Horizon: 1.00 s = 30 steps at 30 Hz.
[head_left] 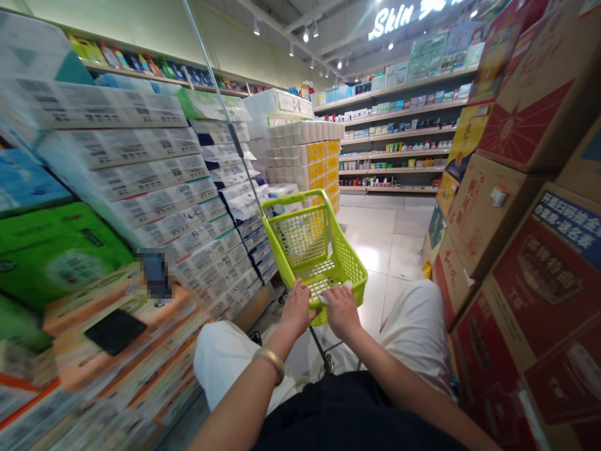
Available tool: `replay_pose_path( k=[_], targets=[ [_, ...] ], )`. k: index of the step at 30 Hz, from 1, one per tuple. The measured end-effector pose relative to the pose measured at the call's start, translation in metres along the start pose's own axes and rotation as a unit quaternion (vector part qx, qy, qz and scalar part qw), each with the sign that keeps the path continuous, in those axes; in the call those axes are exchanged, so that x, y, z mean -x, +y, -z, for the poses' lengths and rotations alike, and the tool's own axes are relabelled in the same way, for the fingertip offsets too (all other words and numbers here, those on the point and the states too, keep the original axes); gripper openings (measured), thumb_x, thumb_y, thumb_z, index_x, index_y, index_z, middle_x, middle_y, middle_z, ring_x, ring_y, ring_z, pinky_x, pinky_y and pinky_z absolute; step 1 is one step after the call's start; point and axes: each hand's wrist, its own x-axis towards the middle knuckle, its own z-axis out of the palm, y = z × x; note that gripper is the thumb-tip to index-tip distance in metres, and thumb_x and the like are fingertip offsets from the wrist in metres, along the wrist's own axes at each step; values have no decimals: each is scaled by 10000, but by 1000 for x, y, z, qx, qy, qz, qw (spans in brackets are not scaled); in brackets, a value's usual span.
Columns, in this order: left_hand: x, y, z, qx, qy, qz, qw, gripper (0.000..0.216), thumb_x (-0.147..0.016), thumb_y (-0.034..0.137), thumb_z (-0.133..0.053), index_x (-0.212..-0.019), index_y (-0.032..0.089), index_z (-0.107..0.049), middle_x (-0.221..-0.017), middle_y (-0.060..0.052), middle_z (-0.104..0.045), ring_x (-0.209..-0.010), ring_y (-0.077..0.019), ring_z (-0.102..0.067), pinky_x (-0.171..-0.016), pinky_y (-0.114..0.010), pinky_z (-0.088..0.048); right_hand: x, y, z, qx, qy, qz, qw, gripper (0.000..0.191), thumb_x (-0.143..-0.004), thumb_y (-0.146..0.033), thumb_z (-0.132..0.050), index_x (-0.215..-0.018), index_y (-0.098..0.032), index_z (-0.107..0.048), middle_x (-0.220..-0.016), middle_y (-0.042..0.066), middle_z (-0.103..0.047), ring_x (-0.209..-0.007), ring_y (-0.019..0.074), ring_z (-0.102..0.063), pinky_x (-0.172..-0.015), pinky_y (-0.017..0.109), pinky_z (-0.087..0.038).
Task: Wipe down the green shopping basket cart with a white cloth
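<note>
A lime-green plastic shopping cart (348, 262) stands in the aisle just ahead of me, and its basket looks empty. My left hand (297, 309) rests on the near rim with fingers curled over the edge. My right hand (342, 311) sits beside it on the same rim and seems to pinch a small white piece of paper (334, 290). A gold bangle (271, 362) circles my left wrist. My knees in white trousers (417, 332) show on either side of the cart.
Stacked packs of tissue and paper goods (154, 194) wall the left side. Red and brown cardboard cartons (526, 250) tower on the right. A paper-roll display (307, 153) stands ahead, with shelves of bottles (399, 134) at the back over a tiled floor (394, 244).
</note>
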Motion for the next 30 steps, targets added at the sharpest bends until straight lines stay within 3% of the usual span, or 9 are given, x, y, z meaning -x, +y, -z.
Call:
replay_pose_path(
  k=[4, 13, 17, 23, 26, 30],
  targets=[
    [2, -4, 3, -6, -2, 9, 1000, 333, -748, 260, -709, -1002, 208, -501, -1245, -103, -478, -1415, -272, -241, -1105, -426, -338, 0, -19, -2, -19, -44, 59, 997, 362, -805, -87, -506, -1101, -251, -634, -1018, 35, -643, -995, 200, -507, -1023, 331, -300],
    [6, -9, -1, 7, 23, -8, 1000, 273, -730, 310, -739, -901, 209, -551, -1188, -91, -498, -1396, -286, -268, -1124, -463, -316, -12, 38, 22, 16, -34, 8, 999, 351, -775, -40, -481, -1005, -231, -664, -991, 49, -645, -1020, 201, -509, -1060, 319, -267],
    [8, -13, -4, 22, 45, -14, 999, 264, -710, 292, -750, -875, 213, -560, -1194, -91, -508, -1381, -305, -287, -1101, -500, -342, -12, 19, 11, 32, -32, -23, 999, 306, -783, -54, -484, -961, -223, -667, -938, 54, -636, -979, 209, -506, -1049, 339, -264],
    [11, -19, 0, 28, 58, -21, 998, 250, -699, 263, -742, -873, 207, -572, -1191, -96, -520, -1356, -316, -322, -1073, -504, -388, -4, -16, -2, 12, -57, 47, 997, 278, -801, -99, -514, -991, -243, -656, -934, 39, -625, -937, 202, -491, -947, 320, -317],
    [12, -18, 3, 16, 38, -5, 999, 268, -695, 279, -753, -875, 203, -569, -1218, -101, -501, -1366, -320, -306, -1071, -497, -393, -6, 1, 7, 7, -62, 57, 996, 314, -792, -80, -504, -1012, -247, -653, -950, 32, -633, -955, 198, -499, -957, 314, -315],
    [11, -14, 4, 17, 25, 3, 1000, 271, -701, 297, -757, -867, 210, -560, -1234, -92, -483, -1385, -307, -278, -1093, -494, -363, -13, 34, 20, 18, -27, 10, 999, 356, -768, -39, -484, -999, -245, -660, -1003, 36, -641, -1026, 194, -503, -1038, 320, -264]
  ],
)
